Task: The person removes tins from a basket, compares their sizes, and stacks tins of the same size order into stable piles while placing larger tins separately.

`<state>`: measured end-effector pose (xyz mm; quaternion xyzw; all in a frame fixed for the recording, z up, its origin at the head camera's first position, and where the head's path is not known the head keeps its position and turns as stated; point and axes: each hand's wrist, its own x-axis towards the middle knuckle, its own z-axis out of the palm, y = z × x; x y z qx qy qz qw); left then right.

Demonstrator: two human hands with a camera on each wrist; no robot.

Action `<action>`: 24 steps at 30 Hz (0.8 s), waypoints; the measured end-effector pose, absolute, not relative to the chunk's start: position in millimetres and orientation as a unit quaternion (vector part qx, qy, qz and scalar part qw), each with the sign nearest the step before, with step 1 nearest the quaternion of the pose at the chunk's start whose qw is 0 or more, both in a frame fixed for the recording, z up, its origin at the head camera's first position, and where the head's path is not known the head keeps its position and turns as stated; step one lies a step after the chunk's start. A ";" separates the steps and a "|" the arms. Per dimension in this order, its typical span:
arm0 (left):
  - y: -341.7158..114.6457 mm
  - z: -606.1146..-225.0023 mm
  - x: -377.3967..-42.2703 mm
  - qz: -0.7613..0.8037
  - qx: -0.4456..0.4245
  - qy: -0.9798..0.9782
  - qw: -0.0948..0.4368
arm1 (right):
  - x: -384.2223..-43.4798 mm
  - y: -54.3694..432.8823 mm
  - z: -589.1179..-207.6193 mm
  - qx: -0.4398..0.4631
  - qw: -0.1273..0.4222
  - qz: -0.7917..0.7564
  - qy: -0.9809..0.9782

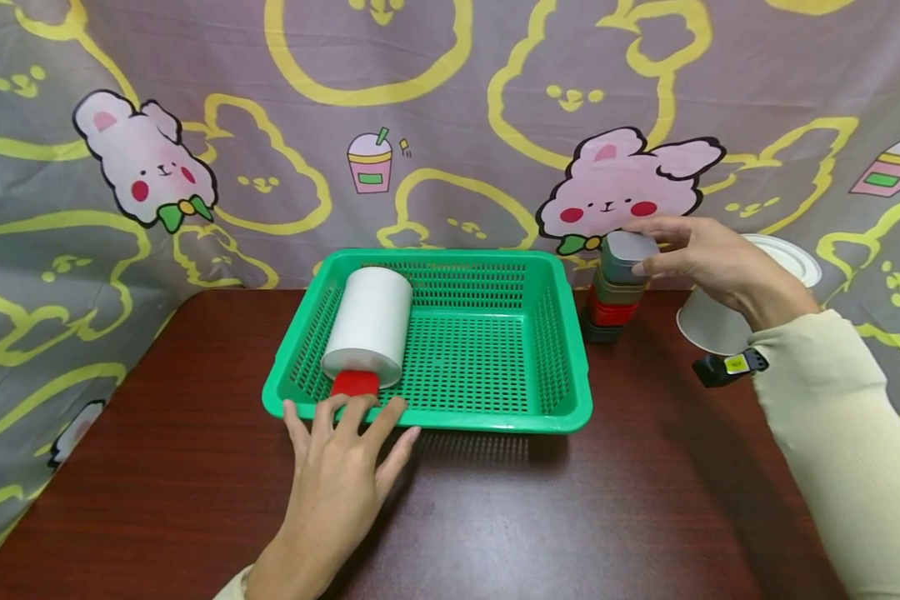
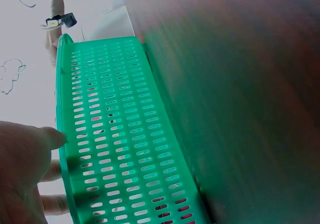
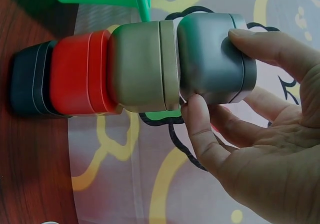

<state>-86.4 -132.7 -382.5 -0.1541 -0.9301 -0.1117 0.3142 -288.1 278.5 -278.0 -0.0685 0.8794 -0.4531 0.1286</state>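
Note:
My right hand pinches a small rounded-square grey tin between thumb and fingers. It is the top one in a stack with an olive-gold tin, a red tin and a dark tin below. At the front left of the green basket, my left hand holds the rim, fingers over the edge and thumb on the outer side. Inside, just past those fingers, sits a red piece, partly hidden. A large white cylinder lies on its side in the basket behind it.
A white round container stands on the right, behind my right forearm, with a white lid showing above the wrist. The patterned curtain hangs along the back edge of the dark wood table.

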 end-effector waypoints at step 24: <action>-132.6 -383.2 -86.6 -0.110 -0.152 -0.930 0.316 | -279.6 275.7 -263.5 -0.054 0.113 -0.408 0.904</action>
